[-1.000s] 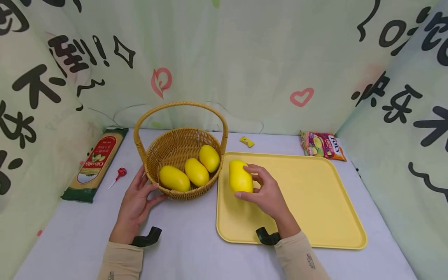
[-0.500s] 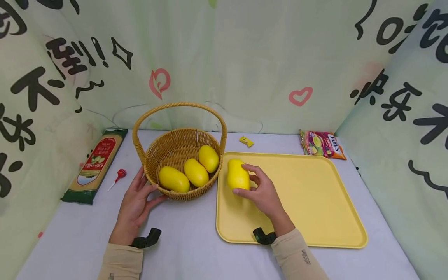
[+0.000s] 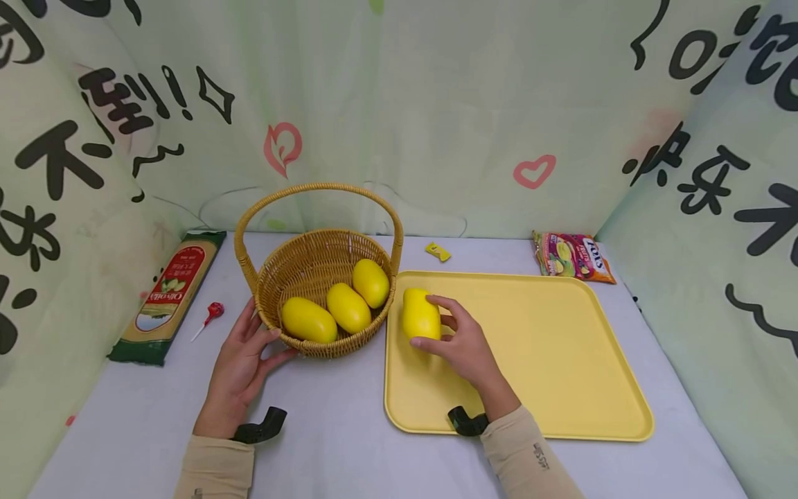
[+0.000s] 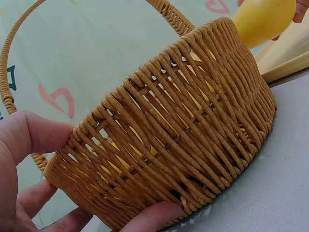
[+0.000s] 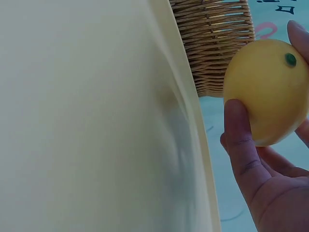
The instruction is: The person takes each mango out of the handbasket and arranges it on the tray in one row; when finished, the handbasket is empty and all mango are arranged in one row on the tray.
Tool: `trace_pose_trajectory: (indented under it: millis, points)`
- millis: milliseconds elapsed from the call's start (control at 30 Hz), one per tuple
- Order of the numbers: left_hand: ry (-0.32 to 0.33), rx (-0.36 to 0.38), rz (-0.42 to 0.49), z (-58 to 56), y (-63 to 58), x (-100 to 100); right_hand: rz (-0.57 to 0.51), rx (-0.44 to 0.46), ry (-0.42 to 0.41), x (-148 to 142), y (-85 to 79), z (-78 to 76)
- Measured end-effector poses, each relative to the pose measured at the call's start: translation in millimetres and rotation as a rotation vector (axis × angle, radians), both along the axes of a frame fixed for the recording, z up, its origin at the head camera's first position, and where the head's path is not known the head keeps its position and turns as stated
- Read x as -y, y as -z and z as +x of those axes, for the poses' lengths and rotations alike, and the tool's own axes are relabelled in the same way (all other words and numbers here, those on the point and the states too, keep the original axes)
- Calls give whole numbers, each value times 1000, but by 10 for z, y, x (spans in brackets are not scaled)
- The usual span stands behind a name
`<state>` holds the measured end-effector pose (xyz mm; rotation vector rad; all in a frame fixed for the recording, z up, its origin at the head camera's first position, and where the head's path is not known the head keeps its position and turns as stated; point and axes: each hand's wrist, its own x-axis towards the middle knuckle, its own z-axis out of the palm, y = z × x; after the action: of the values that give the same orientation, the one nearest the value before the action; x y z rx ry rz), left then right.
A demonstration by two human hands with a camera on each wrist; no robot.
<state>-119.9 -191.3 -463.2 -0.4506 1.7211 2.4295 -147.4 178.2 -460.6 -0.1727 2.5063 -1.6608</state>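
Three yellow mangoes lie in a wicker basket [image 3: 293,270] with a tall arched handle; the nearest-left mango [image 3: 308,320] rests by the front wall. My left hand [image 3: 240,374] holds the basket's front left side, its fingers against the weave and rim [image 4: 130,82] in the left wrist view. Another mango [image 3: 420,314] is pinched upright between the thumb and fingers of my right hand [image 3: 461,343], over the left part of a yellow tray [image 3: 536,360]. A green stem spot shows on this mango [image 5: 265,92] in the right wrist view.
A green and tan packet [image 3: 171,298] lies at the left, with a red lollipop [image 3: 215,311] beside it. Behind the tray are a small yellow candy [image 3: 438,251] and a purple snack bag [image 3: 573,256]. Printed cloth walls [image 3: 436,125] enclose the table.
My right hand has shifted a little to the left with the mango, towards the basket. The left hand and the basket stay in place.
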Motion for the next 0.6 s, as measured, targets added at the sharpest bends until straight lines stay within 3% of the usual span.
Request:
trace_pose_trajectory:
  millis: [433, 600]
  points:
    - [-7, 15, -6, -5, -4, -2, 79, 33, -15, 8, 18, -6]
    - [-6, 15, -10, -7, -1, -4, 108, -7, -52, 6, 36, -7]
